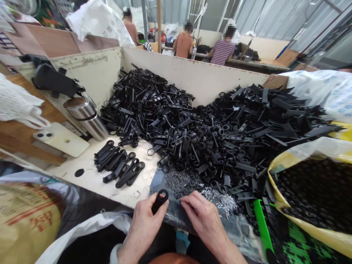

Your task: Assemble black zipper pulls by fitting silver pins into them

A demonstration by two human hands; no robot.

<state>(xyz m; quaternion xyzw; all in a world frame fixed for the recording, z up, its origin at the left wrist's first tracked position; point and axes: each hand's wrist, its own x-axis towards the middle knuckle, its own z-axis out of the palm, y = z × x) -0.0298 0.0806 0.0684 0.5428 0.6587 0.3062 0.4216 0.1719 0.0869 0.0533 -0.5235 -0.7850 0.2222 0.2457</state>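
Note:
My left hand [143,223] is closed round a black plastic part with a ring end [160,200], held upright at the table's near edge. My right hand [202,216] lies just right of it, fingers curled and pinched together on the dark mat [170,216], beside a scatter of small metal pins [220,200]; what it pinches is too small to make out. A row of assembled black parts [119,165] lies on the white tabletop to the left. A big heap of loose black plastic parts [209,124] fills the bin ahead.
A steel flask [86,117] and a white phone [62,138] lie at the left. A yellow sack of black pieces [316,190] stands at the right, a printed sack [27,216] at the near left. Three people sit at a far table [247,62].

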